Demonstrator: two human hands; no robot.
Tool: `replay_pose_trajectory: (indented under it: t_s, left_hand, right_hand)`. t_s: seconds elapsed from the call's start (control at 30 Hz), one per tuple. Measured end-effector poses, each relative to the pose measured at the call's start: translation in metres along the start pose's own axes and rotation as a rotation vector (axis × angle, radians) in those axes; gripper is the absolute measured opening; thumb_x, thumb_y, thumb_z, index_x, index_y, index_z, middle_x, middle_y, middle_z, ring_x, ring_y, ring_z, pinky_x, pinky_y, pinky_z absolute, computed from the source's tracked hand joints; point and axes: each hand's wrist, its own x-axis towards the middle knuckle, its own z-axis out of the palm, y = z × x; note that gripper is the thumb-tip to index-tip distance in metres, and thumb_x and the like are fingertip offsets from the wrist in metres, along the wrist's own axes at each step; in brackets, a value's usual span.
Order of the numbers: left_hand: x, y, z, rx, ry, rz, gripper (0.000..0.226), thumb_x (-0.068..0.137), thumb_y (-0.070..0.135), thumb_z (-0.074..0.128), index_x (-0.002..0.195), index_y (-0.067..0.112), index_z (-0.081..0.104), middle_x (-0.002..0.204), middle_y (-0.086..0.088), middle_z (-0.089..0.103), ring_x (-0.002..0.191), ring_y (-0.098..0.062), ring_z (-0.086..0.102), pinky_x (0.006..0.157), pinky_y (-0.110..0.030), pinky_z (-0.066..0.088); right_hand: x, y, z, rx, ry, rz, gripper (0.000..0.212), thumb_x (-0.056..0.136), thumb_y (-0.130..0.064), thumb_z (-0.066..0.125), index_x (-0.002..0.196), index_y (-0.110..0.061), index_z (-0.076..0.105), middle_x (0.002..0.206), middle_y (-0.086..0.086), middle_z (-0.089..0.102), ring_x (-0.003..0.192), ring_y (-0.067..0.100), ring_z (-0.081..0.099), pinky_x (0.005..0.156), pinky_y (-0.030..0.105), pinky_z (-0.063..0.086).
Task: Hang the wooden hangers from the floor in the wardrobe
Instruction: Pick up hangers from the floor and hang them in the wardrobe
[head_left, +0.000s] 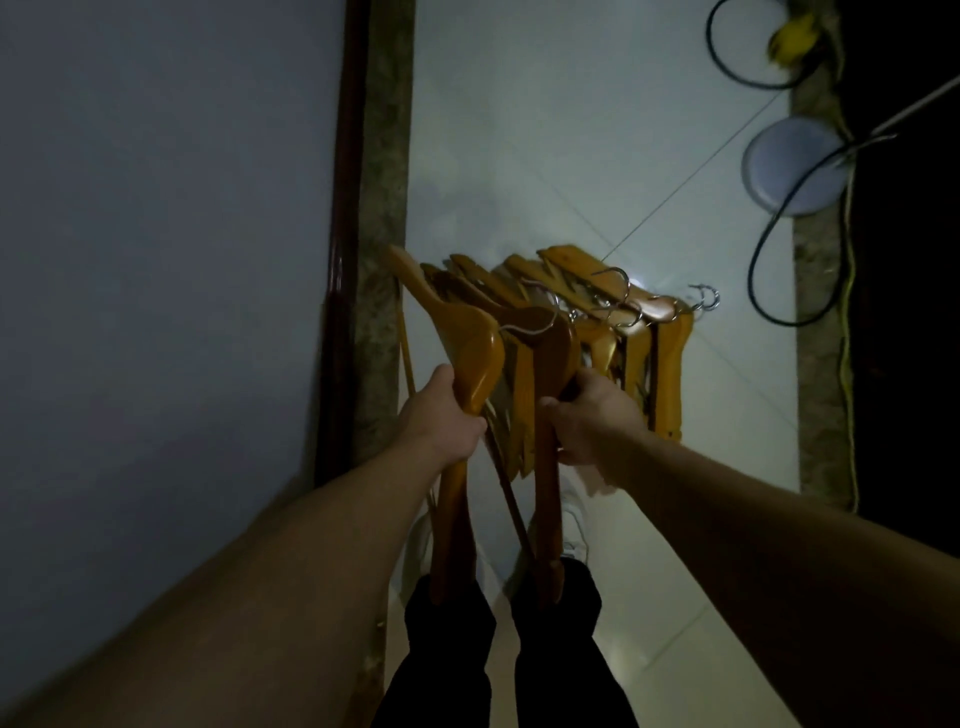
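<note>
I look straight down in dim light. My left hand (441, 415) grips a light wooden hanger (467, 338) just below its shoulder bend. A darker brown wooden hanger (550, 343) with a silver hook is held by my right hand (592, 421). Both hangers are lifted above the floor in front of my legs. Beneath and beyond them a pile of several wooden hangers (613, 306) lies on the white tiled floor, their metal hooks pointing right.
A pale door or panel (156, 234) with a dark frame edge (345, 234) stands on the left. Black cables (769, 249), a yellow cord and a round grey lid (795, 166) lie at the right by a dark opening. My white shoes stand below the hangers.
</note>
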Motion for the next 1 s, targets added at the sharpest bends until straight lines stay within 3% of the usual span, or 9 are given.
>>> replay_pose_trajectory:
  t_s: [0.13,0.23,0.37,0.5,0.67,0.83,1.0]
  left_hand:
    - [-0.030,0.036,-0.011,-0.014,0.007,0.037,0.036,0.090,0.016,0.066,0.118,0.027,0.047,0.098,0.003,0.056,0.093,-0.021,0.060,0.081,-0.036,0.053]
    - [-0.056,0.067,-0.022,-0.041,0.029,0.059,0.031,0.090,0.016,0.065,0.112,0.029,0.048,0.102,0.002,0.059,0.094,-0.021,0.061,0.085,-0.039,0.054]
    - [-0.089,0.112,-0.038,-0.043,0.065,0.112,0.050,0.089,0.021,0.067,0.133,0.027,0.045,0.122,-0.003,0.061,0.111,-0.027,0.061,0.093,-0.047,0.054]
    - [-0.119,0.157,-0.063,-0.042,0.087,0.150,0.056,0.090,0.022,0.068,0.139,0.026,0.042,0.131,-0.004,0.057,0.119,-0.028,0.057,0.098,-0.047,0.050]
    - [-0.157,0.210,-0.091,-0.049,0.129,0.200,0.050,0.088,0.022,0.070,0.132,0.023,0.046,0.127,-0.004,0.061,0.117,-0.028,0.059,0.098,-0.049,0.051]
    - [-0.201,0.259,-0.113,-0.010,0.171,0.220,0.063,0.090,0.014,0.067,0.145,0.022,0.037,0.137,-0.006,0.057,0.124,-0.030,0.057,0.102,-0.047,0.050]
    - [-0.245,0.297,-0.139,-0.037,0.213,0.294,0.049,0.091,0.014,0.067,0.135,0.019,0.045,0.127,-0.007,0.062,0.120,-0.028,0.060,0.101,-0.042,0.050]
  right_hand:
    - [-0.030,-0.017,-0.035,-0.003,0.026,-0.071,0.027,0.097,-0.025,0.059,0.123,-0.025,0.053,0.105,0.003,0.068,0.093,0.025,0.070,0.083,0.046,0.061]
    - [-0.052,-0.033,-0.058,0.024,0.050,-0.085,0.025,0.096,-0.027,0.060,0.119,-0.026,0.053,0.100,0.001,0.068,0.087,0.023,0.070,0.080,0.046,0.061]
    - [-0.086,-0.059,-0.090,0.027,0.075,-0.123,0.025,0.097,-0.027,0.059,0.121,-0.023,0.053,0.104,0.001,0.069,0.091,0.024,0.070,0.082,0.046,0.061]
    - [-0.124,-0.085,-0.128,0.024,0.116,-0.174,0.029,0.096,-0.028,0.060,0.124,-0.020,0.054,0.108,0.003,0.070,0.093,0.025,0.070,0.082,0.046,0.061]
    - [-0.172,-0.116,-0.176,0.047,0.143,-0.211,0.028,0.096,-0.028,0.061,0.120,-0.020,0.052,0.100,0.001,0.067,0.087,0.021,0.069,0.079,0.043,0.062]
    - [-0.220,-0.154,-0.223,0.124,0.165,-0.256,0.026,0.094,-0.025,0.062,0.118,-0.018,0.054,0.103,0.005,0.067,0.094,0.025,0.068,0.084,0.047,0.060]
    - [-0.263,-0.187,-0.268,0.114,0.206,-0.300,0.015,0.093,-0.018,0.062,0.107,-0.019,0.056,0.097,0.008,0.068,0.085,0.027,0.072,0.077,0.047,0.062]
